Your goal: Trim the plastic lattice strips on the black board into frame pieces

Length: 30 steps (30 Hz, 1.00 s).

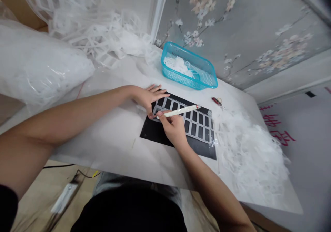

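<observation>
A whitish sheet (192, 129) with rows of rectangular openings lies on a black mat (153, 131). My left hand (145, 98) rests at the sheet's left end, fingers spread, with the thumb low near the corner. My right hand (174, 127) grips a pale pen-shaped tool (184, 110) with a red mark at its upper end. The tool slants over the sheet, its lower tip close to my left thumb. My fingers partly hide that tip, so I cannot tell whether it touches the sheet.
A blue basket (190, 80) with white pieces stands at the back. A red-handled small item (216, 101) lies right of it. White strips (253, 156) heap at the right; more frames (103, 31) pile at back left, beside a stuffed plastic bag (41, 63).
</observation>
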### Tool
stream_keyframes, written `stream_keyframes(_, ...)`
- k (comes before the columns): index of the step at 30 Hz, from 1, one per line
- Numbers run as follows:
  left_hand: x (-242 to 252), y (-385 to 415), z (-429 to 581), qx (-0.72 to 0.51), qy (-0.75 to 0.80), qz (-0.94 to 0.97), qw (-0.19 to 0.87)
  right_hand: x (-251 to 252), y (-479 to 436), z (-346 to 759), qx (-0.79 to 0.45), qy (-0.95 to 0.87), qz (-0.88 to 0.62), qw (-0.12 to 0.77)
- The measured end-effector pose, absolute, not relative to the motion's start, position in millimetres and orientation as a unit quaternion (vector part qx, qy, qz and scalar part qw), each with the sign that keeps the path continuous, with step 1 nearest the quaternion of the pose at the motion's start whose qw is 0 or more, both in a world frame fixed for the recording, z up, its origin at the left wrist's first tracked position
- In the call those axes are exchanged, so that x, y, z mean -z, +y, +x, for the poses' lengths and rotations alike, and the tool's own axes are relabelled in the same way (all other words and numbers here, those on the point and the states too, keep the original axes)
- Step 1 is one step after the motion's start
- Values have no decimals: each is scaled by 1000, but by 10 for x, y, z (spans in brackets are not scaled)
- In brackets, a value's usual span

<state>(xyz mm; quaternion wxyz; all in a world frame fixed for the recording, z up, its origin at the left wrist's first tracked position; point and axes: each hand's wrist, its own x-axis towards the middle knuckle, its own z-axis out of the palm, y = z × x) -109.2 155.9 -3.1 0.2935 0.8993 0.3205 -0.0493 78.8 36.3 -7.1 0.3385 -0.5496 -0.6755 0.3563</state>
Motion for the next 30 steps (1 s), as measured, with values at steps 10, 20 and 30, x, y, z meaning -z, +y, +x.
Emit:
stream_keyframes(10, -27, 1584, -1165, 24, 337, 878, 339, 84, 370, 793, -352, -698, -517, 349)
stream_keyframes(20, 54, 1357, -1110, -496, 473, 609, 399, 87, 422, 875, -437, -592, -507, 450)
stream_keyframes(30, -17, 718, -1165, -214, 515, 614, 559, 84, 396, 809, -473, -579, -469, 470)
